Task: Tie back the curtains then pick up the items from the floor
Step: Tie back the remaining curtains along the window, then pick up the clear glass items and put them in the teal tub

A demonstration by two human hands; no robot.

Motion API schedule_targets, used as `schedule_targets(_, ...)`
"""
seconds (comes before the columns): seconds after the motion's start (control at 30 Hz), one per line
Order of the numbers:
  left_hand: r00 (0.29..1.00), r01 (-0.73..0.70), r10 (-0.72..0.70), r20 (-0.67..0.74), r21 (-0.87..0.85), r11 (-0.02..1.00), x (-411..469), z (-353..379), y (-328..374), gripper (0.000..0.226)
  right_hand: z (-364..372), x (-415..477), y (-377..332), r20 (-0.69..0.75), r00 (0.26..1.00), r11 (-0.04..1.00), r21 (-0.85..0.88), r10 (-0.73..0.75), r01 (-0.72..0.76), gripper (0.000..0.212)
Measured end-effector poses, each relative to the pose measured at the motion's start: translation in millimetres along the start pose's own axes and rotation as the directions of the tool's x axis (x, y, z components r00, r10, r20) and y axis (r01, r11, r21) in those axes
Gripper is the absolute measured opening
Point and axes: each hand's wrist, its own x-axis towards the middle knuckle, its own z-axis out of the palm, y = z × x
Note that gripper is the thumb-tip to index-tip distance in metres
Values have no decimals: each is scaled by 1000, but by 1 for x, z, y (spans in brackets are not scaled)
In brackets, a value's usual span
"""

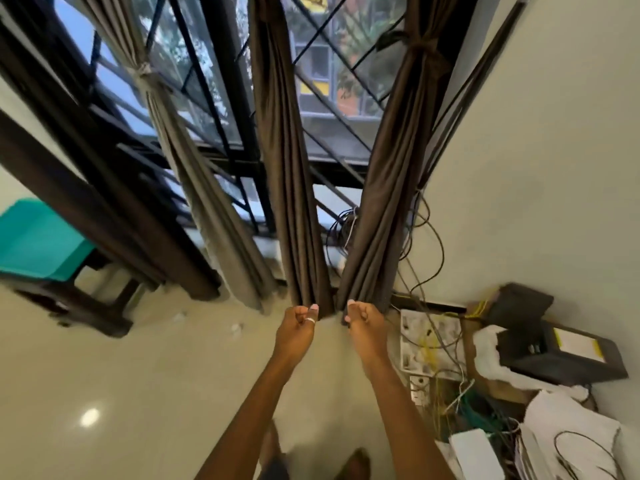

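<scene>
Three gathered curtains hang before a barred window. The grey left curtain is tied at its middle with a pale band. The brown middle curtain hangs straight down; my left hand pinches its bottom hem. The brown right curtain is tied near the top with a brown band; my right hand grips its bottom hem. Both arms reach forward side by side. Two small pale scraps lie on the floor to the left of my hands.
A dark table with a teal top stands at the left. Along the right wall lie a white panel, tangled cables, a black box and papers. Cream tiled floor spreads below.
</scene>
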Motion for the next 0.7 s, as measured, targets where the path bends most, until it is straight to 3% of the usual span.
schedule_targets(0.2,977,208,-209,-28,-48,977,-10,-27,-52,16,36,-29,30,74,974,975,-75,213,-208,24)
schedule_targets(0.3,970,241,-241,3,-94,966,-11,-41,-76,25,56,-41,30,110,953,959,-77,281,-274,22)
schedule_targets(0.4,960,280,-278,35,-119,952,-15,-63,-96,30,81,-59,44,140,952,951,-189,274,-246,26)
schedule_targets(0.53,955,296,-290,59,-124,947,-13,-113,-121,22,118,-79,81,192,944,886,-434,269,-164,46)
schedule_targets(0.7,951,310,-307,45,-154,938,-3,-186,-146,22,167,-110,62,200,955,844,-530,219,-83,40)
